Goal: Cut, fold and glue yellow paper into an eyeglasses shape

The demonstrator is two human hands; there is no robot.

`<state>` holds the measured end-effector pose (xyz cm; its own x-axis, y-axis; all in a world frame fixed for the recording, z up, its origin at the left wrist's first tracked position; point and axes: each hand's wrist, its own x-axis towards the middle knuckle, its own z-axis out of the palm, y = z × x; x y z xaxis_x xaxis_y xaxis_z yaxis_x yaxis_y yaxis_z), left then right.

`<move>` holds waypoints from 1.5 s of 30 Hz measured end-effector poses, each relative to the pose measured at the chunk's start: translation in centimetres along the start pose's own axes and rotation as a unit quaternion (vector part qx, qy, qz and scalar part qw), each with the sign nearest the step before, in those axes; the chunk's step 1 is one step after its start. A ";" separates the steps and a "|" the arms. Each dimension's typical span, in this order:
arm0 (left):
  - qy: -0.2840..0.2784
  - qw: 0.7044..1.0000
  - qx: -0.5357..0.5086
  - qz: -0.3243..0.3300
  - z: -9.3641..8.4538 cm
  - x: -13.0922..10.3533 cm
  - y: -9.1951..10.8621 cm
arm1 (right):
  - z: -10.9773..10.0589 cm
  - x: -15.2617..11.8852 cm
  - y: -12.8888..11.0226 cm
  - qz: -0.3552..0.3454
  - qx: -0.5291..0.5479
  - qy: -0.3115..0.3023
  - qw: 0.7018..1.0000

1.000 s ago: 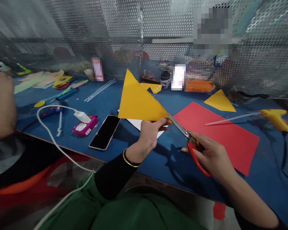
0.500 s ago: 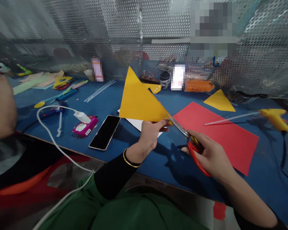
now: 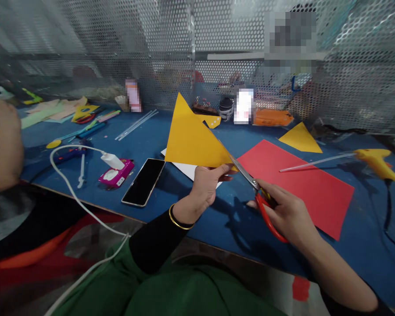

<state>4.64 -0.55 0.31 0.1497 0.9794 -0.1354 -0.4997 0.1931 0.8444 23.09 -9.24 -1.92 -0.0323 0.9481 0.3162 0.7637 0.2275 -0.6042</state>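
Observation:
My left hand (image 3: pixel 206 186) pinches the lower right corner of a yellow paper triangle (image 3: pixel 191 138), which stands up above the table. In my right hand (image 3: pixel 285 206) is a pair of scissors (image 3: pixel 245 172) with red and yellow handles, its fingers through the loops. The blades point up and left and lie along the triangle's slanted right edge, close to my left fingertips. Beneath my left hand a white sheet (image 3: pixel 183 170) shows in part. A red sheet of paper (image 3: pixel 296 184) lies flat beyond my right hand.
A phone (image 3: pixel 144 182) and a pink power socket (image 3: pixel 116 172) with a white cable lie left. At right are a yellow glue gun (image 3: pixel 375 162) with a clear stick and another yellow paper piece (image 3: pixel 301 138). A co-worker's arm (image 3: pixel 3 145) rests far left. Perforated metal (image 3: pixel 151 39) walls the back.
The scissors and my right hand have shifted very slightly left. My left hand keeps its pinch, and the triangle is almost unmoved.

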 end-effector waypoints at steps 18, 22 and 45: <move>-0.024 0.999 0.021 -0.020 0.3 -0.3 -0.1 | 0.1 0.0 0.0 0.023 -0.033 0.003 0.999; -0.019 0.999 0.016 -0.021 0.3 -0.3 -0.1 | 0.0 0.0 -0.2 0.009 -0.006 -0.001 1.000; -0.040 0.997 0.042 -0.047 0.5 -0.5 -0.6 | 0.2 0.1 -0.4 0.023 0.018 0.005 1.000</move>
<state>5.27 -1.23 0.11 0.2618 0.9486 -0.1776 -0.4070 0.2754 0.8709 22.62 -9.21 -1.82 0.0087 0.9557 0.2942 0.7407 0.1915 -0.6440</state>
